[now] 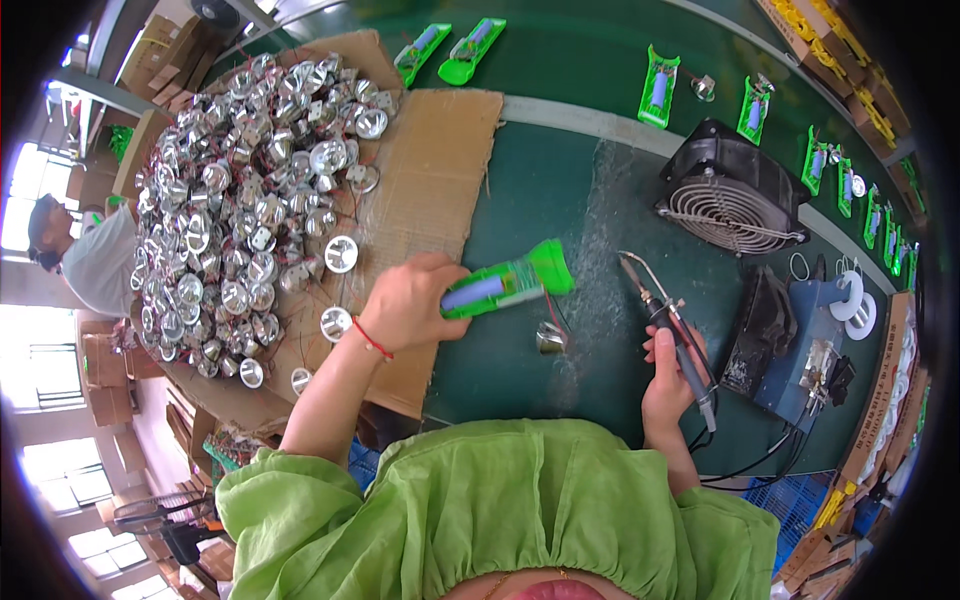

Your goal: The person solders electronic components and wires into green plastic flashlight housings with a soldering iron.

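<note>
My left hand (pixel 405 302) grips one end of a bright green plastic flashlight housing (pixel 548 266). Inside the housing lie a purple battery cell (pixel 473 294) and a small circuit board (pixel 521 280). From it, thin wires run to a silver reflector cup (pixel 550 338), just in front of the housing over the green bench. My right hand (pixel 667 388) is closed round the dark handle of a soldering iron (pixel 690 372). The iron's tip and a thin curved metal tube beside it point up and left, apart from the housing.
Silver reflector cups (pixel 240 215) with wires are heaped at left on cardboard (pixel 440 150). A black fan (pixel 735 195) stands far right, near a blue soldering unit (pixel 805 335) with spools. More green housings (pixel 658 88) line the far strip. Another person (pixel 95 255) is at far left.
</note>
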Demonstrator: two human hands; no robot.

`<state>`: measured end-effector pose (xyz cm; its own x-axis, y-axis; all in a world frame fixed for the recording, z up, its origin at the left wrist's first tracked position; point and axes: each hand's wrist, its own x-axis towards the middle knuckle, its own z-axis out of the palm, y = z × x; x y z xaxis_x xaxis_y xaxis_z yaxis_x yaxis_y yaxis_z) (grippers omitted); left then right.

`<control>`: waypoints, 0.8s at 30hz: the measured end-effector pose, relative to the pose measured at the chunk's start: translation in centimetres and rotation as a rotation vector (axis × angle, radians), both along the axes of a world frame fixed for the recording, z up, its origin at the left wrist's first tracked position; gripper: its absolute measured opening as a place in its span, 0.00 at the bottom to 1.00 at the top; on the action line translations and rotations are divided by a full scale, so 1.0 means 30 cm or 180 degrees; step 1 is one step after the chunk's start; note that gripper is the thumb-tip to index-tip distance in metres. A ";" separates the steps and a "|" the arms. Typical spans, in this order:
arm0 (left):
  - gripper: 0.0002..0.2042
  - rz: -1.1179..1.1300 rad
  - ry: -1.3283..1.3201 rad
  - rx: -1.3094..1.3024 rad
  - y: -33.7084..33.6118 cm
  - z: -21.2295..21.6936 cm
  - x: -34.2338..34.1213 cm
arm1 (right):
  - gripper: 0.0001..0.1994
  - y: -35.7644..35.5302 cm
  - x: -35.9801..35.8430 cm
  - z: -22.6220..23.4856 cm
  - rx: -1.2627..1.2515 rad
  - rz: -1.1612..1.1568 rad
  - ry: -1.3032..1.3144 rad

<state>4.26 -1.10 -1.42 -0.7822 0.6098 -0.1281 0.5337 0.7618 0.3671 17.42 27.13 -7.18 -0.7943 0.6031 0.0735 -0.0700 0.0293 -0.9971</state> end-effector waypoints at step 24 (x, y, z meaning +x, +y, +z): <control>0.24 0.1394 0.0966 -0.0352 0.185 0.025 -0.678 | 0.13 0.008 0.011 -0.023 0.0184 0.0285 -0.0270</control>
